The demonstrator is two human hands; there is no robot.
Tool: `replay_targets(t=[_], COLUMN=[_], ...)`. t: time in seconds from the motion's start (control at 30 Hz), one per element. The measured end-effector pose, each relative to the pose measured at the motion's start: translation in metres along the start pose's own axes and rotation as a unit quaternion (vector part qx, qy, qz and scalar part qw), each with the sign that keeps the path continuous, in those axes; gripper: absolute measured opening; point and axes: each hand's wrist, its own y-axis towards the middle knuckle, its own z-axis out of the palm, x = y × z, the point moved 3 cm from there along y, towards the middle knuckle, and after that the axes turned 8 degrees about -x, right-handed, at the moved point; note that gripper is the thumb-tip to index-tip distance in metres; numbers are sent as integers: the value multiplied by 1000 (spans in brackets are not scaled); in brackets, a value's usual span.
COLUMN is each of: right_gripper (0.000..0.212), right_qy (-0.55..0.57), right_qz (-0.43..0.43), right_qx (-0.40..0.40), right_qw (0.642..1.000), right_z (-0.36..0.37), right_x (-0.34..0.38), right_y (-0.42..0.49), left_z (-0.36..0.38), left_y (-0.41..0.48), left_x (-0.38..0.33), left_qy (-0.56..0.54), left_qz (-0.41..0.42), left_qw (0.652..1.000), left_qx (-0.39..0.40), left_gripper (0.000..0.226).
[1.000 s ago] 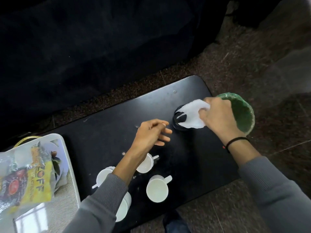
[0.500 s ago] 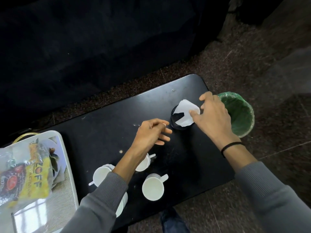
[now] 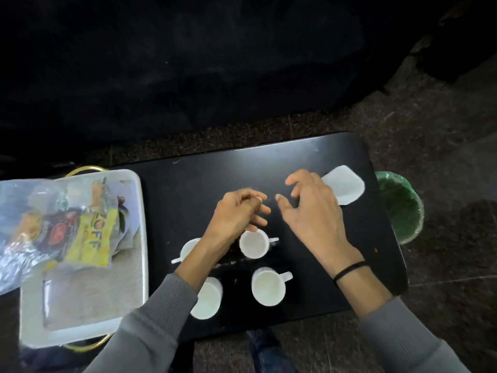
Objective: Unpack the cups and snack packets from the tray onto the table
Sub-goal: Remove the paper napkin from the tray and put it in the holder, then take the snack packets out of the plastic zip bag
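Several white cups stand on the black table [image 3: 193, 200]: one [image 3: 254, 243] just below my left hand, one [image 3: 268, 286] nearer the front edge, one [image 3: 207, 300] partly under my left sleeve, one [image 3: 188, 249] behind my left wrist. The white tray [image 3: 139, 238] with gold handles sits at the left. A clear bag of snack packets [image 3: 80, 232] lies across it. My left hand [image 3: 236, 216] hovers over the table, fingers loosely curled, holding nothing. My right hand [image 3: 312, 211] hovers beside it, fingers spread and bent, empty.
A white paper napkin [image 3: 347, 187] lies on a dark round object at the table's right end, behind my right hand. A bin lined with a green bag [image 3: 400, 208] stands on the floor off the table's right edge. Dark fabric fills the far side.
My right hand let go of the white napkin and drew back left toward my left hand. The view shifted, so the tray now shows more fully at the left.
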Motion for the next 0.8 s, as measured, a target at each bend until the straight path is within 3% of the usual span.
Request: replay_targets(t=[0.27, 0.53, 0.63, 0.8], right_gripper=[26, 21, 19, 15], right_qy=[1, 3, 16, 18], right_qz=[-102, -173, -184, -185], right_qx=[124, 210, 234, 245], right_qw=[987, 962, 955, 951], right_z=[90, 177, 205, 241], right_x=[111, 234, 271, 313], right_y=[-27, -57, -64, -71], left_z=[-123, -262, -307, -371], left_y=[-15, -39, -48, -59], left_x=[62, 118, 134, 157], left_qy=[-28, 53, 139, 299], left_qz=[-12, 7, 63, 138], left_qw=[995, 972, 937, 829], left_qx=[-99, -228, -313, -451], left_gripper=[20, 24, 21, 37])
